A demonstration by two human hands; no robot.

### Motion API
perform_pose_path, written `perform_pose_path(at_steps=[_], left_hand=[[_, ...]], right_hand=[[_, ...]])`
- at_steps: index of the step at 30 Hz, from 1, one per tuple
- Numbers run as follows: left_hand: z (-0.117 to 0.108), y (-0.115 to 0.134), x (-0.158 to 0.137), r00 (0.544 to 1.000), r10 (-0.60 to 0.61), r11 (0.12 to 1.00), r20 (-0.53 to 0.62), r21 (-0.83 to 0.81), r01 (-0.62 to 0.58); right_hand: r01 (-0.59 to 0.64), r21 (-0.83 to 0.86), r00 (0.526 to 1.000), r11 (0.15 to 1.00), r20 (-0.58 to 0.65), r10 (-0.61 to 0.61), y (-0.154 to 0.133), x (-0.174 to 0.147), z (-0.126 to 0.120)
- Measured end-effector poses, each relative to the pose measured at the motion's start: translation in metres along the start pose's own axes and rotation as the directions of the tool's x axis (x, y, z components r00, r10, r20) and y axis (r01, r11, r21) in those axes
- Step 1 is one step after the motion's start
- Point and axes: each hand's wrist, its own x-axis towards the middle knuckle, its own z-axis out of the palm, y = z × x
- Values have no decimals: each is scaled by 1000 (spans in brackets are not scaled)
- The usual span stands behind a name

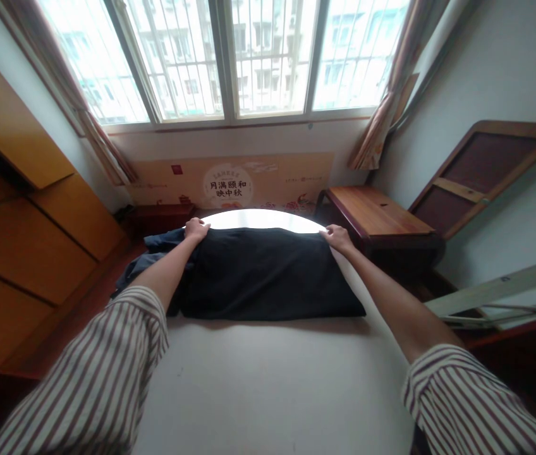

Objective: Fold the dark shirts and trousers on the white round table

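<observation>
Pinching the dark cloth (272, 275) at its far edge — our left hand (196, 230) and right hand (337, 239) well apart, fingers closed on fabric. We see it lying across the white table (268, 385) — bluish clothing (154, 260) at left.

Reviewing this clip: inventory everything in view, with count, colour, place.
Black cloth: one, black, across table
Clothing: count unclear, dark blue, left of cloth
Table: one, white, centre
Window: one, pale frame, far wall
Curtains: two, pinkish, flanking window
Banner: one, beige, below window
Low furniture: one, reddish, back left
Desk: one, brown, back right
Framed panel: one, brown, right wall
Cabinet: one, orange, far left
Rail: one, pale, lower right
Sleeves: two, brown striped, lower corners
Left hand: one, bare, cloth's far edge, left
Right hand: one, bare, cloth's far right corner
</observation>
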Motion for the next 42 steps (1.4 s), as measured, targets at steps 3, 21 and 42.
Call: perform_pose_path(at_steps=[3, 21, 42], left_hand=[[-22, 6, -32, 957, 274, 961, -90, 50, -271], [-48, -84, -245, 370, 894, 281, 252, 329, -902], [-70, 10, -318, 507, 823, 562, 257, -235, -793]], right_hand=[[121, -51, 993, 991, 17, -120, -7, -41, -22], [787, -498, 563, 364, 338, -754, -4, -235, -84], [682, -101, 719, 724, 269, -640, -47, -274, -100]])
